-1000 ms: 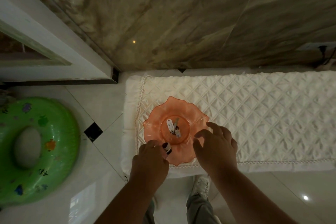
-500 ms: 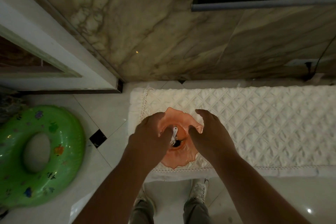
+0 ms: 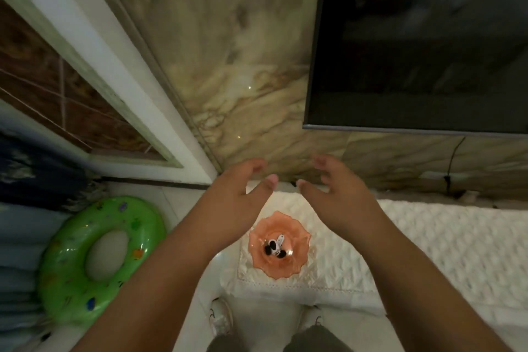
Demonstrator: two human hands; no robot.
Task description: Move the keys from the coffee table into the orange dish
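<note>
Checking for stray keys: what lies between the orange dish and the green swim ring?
Head view: the left forearm crosses between orange dish and swim ring; otherwise only the white cloth's edge and pale floor tile show.

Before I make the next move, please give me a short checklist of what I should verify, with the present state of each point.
1. Keys lie inside the dish: ok.
2. Dish sits wholly on the cloth: ok.
3. Left hand open, holds nothing: ok.
4. Right hand open, holds nothing: ok.
5. No other keys left elsewhere: cannot tell, only part of the room is in view.
</note>
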